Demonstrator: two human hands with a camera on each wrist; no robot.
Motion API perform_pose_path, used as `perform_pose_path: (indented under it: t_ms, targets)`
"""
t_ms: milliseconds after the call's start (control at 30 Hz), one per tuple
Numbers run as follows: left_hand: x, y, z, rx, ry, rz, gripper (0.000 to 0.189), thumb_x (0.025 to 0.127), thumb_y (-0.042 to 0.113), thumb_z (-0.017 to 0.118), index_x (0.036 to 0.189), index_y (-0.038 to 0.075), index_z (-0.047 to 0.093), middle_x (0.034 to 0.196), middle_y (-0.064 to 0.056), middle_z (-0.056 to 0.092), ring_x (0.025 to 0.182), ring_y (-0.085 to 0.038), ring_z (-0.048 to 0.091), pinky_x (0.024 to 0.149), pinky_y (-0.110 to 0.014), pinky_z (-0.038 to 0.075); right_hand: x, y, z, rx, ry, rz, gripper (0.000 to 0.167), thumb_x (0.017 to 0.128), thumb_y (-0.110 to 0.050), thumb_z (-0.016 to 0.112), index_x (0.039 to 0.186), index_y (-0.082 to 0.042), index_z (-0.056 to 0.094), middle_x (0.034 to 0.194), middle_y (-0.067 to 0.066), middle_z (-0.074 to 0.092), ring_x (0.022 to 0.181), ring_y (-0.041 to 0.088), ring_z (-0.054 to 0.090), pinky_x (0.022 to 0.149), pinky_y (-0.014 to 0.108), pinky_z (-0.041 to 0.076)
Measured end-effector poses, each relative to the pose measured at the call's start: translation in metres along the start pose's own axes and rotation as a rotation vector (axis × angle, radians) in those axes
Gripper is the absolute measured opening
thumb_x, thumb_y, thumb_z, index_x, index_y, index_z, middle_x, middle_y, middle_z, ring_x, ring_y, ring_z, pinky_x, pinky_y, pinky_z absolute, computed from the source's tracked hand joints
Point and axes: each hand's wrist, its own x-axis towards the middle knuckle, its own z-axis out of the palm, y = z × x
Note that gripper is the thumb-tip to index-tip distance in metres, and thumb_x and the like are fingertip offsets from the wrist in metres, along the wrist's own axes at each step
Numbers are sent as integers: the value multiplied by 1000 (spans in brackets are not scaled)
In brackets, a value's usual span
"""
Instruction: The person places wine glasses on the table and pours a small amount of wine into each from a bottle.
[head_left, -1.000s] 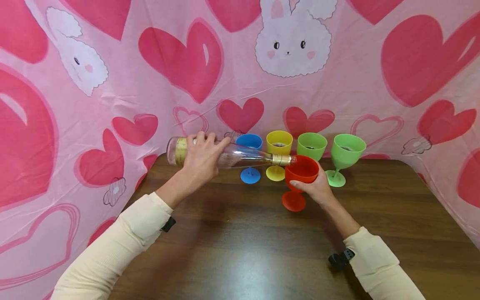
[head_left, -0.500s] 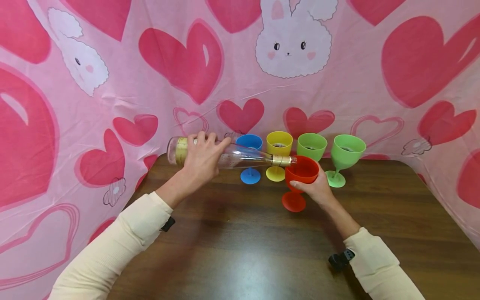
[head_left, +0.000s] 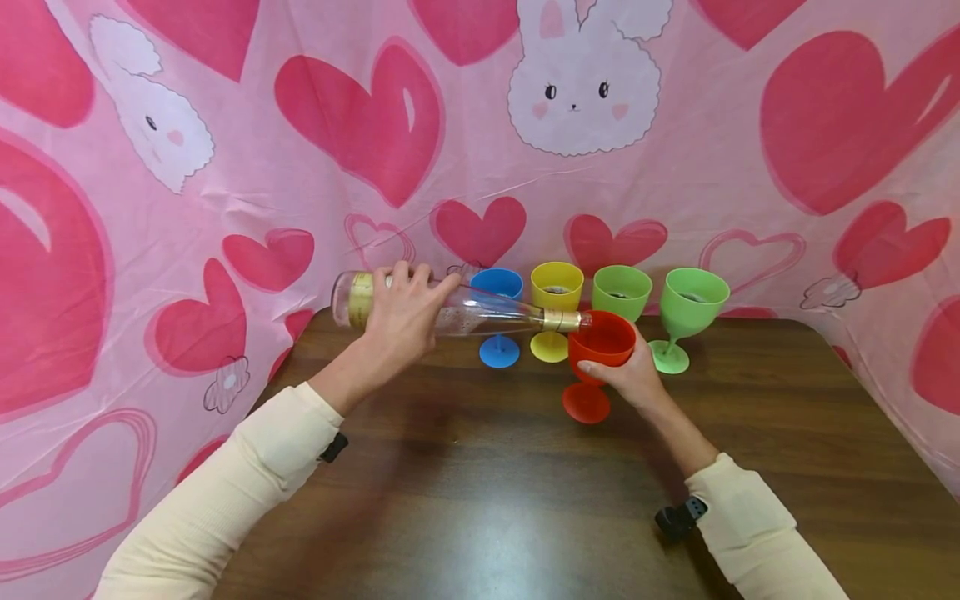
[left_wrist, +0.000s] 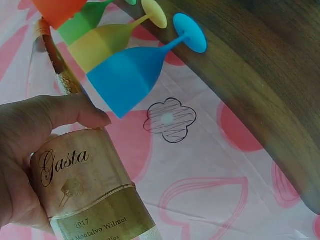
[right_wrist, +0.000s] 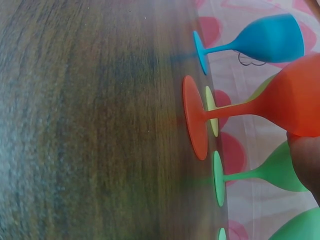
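Observation:
My left hand [head_left: 405,312] grips a clear glass bottle [head_left: 487,313] round its body; the bottle lies nearly level, neck to the right. Its gold-wrapped neck ends at the rim of a red goblet [head_left: 602,342], with the mouth just over the bowl. In the left wrist view the bottle's label [left_wrist: 85,170] reads "Gasta" and "2017", and some bubbly liquid shows toward the neck. My right hand [head_left: 630,371] holds the red goblet by its bowl, thumb on the near side. The right wrist view shows the goblet's red foot [right_wrist: 195,117] at the table.
Behind the red goblet stand a blue goblet [head_left: 497,287], a yellow goblet [head_left: 557,304] and two green ones, the right green goblet [head_left: 693,308] farthest over. Dark liquid shows in several bowls. A pink heart-print cloth [head_left: 480,167] hangs behind the wooden table [head_left: 465,500].
Both hands keep their grip, and bottle and red goblet stay in place. The whole head view has shifted very slightly.

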Motion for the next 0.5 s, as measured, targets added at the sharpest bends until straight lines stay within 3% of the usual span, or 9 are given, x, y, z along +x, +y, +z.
perform_pose_path:
  t_ms: [500]
  targets:
    - [2,-1,-1,9,9,15,86,62,27,93,136,27,50,121,-17,62,118,-39,54,98,-58,42,1,-1,0,-5,-8,8,71,76,6,77,140,6,46,111,-27,60,105,-1,58,85,11,52]
